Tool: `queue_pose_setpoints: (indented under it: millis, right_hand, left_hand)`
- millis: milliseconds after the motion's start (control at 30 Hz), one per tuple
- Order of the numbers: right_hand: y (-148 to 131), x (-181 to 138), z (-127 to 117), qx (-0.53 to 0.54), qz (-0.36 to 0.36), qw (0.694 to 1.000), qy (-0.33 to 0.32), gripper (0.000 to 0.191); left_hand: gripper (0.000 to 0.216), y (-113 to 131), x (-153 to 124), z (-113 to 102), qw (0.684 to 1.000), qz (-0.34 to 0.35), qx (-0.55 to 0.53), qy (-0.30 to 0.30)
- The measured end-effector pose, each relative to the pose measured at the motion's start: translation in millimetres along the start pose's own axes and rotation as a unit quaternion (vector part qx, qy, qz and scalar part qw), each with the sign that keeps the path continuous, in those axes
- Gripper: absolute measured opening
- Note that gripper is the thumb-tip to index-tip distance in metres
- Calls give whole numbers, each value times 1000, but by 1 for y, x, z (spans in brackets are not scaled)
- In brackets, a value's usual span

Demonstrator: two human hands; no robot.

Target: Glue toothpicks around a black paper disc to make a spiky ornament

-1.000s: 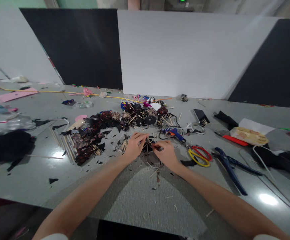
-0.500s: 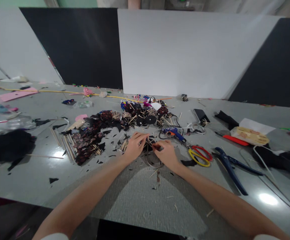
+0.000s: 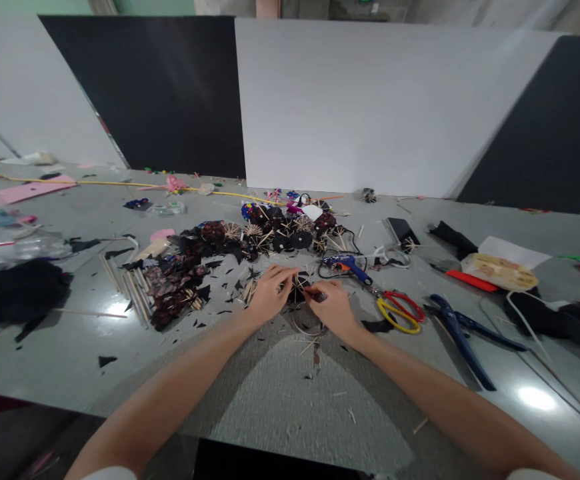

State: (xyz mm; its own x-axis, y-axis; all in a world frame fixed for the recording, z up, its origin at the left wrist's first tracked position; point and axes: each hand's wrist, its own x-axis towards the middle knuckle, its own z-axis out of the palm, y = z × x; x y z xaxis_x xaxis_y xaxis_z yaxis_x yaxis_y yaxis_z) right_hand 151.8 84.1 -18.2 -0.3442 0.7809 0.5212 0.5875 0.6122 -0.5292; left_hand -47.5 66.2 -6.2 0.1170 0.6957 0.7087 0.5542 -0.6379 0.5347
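Spoked black disc (image 3: 297, 289): placed between the hands, near the surface's (image 3: 290, 400) middle; both sides are partly covered by fingers.
Pale spokes (image 3: 299, 283): splayed outward, the spoked face turned upward; a single long axis cannot be told.
Left hand (image 3: 270, 290): placed at the disc's nine o'clock, fingers narrowed; grip cannot be told.
Right hand (image 3: 331, 303): placed at four o'clock, fingers narrowed; blurred tips, grip unclear.
Wire ring (image 3: 306, 334): seen at six o'clock, far arc indistinct.
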Motion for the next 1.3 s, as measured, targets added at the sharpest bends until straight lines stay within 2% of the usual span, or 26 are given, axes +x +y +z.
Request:
queue_pose_setpoints:
  millis: [333, 667, 867, 1033, 1300]
  right_hand:
    - [-6, 1, -3, 7, 2, 1000, -6, 7]
    - [-7, -1, -10, 46, -7, 999, 5, 28]
    - [-5, 0, -23, -46, -5, 999, -19, 24]
    - [1, -5, -29, -135, -52, 988, -48, 25]
    - [7, -7, -23, -143, -66, 985, -64, 29]
  left_hand:
    - [31, -4, -1, 1, 1000, -9, -1, 19]
    - [34, -5, 1, 1, 999, -38, 7, 20]
    - [39, -7, -1, 0, 999, -42, 8, 16]
    - [45, -7, -3, -1, 999, -33, 14, -2]
    - [48, 2, -9, 1, 998, -25, 46, -32]
